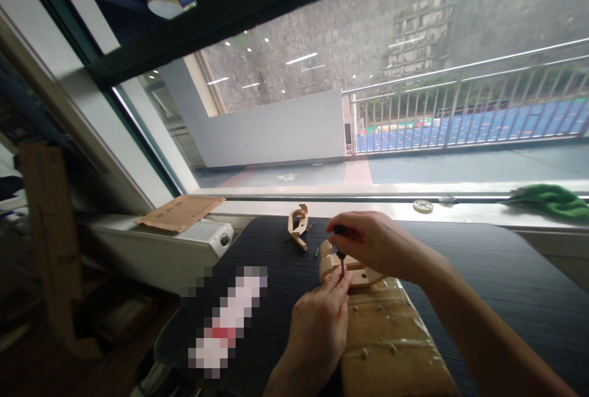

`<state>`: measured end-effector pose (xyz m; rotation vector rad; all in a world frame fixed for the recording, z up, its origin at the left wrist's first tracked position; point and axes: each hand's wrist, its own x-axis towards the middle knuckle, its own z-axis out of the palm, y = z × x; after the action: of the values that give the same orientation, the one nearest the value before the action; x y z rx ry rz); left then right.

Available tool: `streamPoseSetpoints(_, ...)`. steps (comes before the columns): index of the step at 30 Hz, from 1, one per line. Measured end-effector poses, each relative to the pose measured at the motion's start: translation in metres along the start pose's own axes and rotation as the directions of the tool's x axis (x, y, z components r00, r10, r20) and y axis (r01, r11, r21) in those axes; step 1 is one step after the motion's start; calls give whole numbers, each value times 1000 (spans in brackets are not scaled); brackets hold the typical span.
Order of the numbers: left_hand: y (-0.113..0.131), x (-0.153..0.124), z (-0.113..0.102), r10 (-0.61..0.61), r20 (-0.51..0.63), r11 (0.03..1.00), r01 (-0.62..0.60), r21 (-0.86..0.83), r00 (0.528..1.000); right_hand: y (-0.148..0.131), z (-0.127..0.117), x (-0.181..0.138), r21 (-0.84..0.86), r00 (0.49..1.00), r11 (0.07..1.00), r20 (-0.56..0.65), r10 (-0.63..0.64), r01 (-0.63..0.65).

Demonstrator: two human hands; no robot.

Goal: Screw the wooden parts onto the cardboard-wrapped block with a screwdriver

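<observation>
My right hand (pixel 375 240) is wrapped around the dark handle of a screwdriver (pixel 341 254), which stands nearly upright with its shaft pointing down. Close to its lower end, the fingers of my left hand (pixel 319 317) are pinched together over a light wooden part (pixel 361 277). Whether those fingers hold a screw or the wood is hidden. The wooden part rests at the far end of a tape-wrapped brown block (pixel 391 342). Farther back on the black table lie another wooden piece (pixel 299 225) with an opening and a small screw (pixel 316 253).
The black table (pixel 478 286) meets a windowsill bearing a green cloth (pixel 550 200) and a round tape roll (pixel 422 206). At left, a flat cardboard piece (pixel 181 213) lies on a white radiator (pixel 207 238). A blurred-out pinkish item (pixel 230 320) is on the table's left side.
</observation>
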<state>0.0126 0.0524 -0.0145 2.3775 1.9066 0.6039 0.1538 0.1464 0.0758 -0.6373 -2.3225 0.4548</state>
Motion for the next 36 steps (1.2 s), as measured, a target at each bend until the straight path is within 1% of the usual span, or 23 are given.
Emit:
streamPoseSetpoints(2, 0, 0, 0, -3, 6, 1000, 3, 4, 1000, 2, 1, 1, 4, 1000, 1000, 12, 7, -7)
streamPoseSetpoints(5, 1, 0, -1, -11, 14, 1000, 10, 22, 1000, 7, 3, 2, -16, 999, 999, -3, 45, -45)
streamPoseSetpoints(9, 7, -2, -11, -19, 53, 998, 15, 66, 998, 11, 1, 1, -26, 997, 997, -8, 72, -72)
streamPoseSetpoints(12, 12, -8, -18, -51, 74, 994, 43, 105, 996, 7, -3, -1, 2, 999, 999, 1, 39, -39)
streamPoseSetpoints(15, 14, -14, -21, -69, 86, 991, 58, 122, 994, 3, -5, -2, 26, 1000, 1000, 4, -5, 5)
streamPoseSetpoints(19, 15, -17, -17, -66, 91, 992, 56, 114, 994, 1, -4, -1, 41, 1000, 999, 25, 0, -1)
streamPoseSetpoints(21, 17, -17, -16, -79, 113, 992, 66, 111, 990, 1, -3, -1, 44, 999, 999, 34, 11, -12)
streamPoseSetpoints(24, 22, -16, -17, -123, 149, 988, 107, 115, 981, 2, -3, -1, 29, 998, 999, 40, 39, -40)
streamPoseSetpoints(29, 31, -15, -23, -181, 178, 981, 167, 95, 967, 5, -2, 0, -13, 997, 997, 24, 72, -72)
streamPoseSetpoints(33, 35, -12, -25, -215, 178, 976, 207, 62, 960, 2, -5, -1, -29, 997, 997, 27, 77, -76)
streamPoseSetpoints(36, 38, -10, -23, -242, 168, 970, 236, 51, 956, 0, -8, -3, 0, 998, 999, 43, 48, -48)
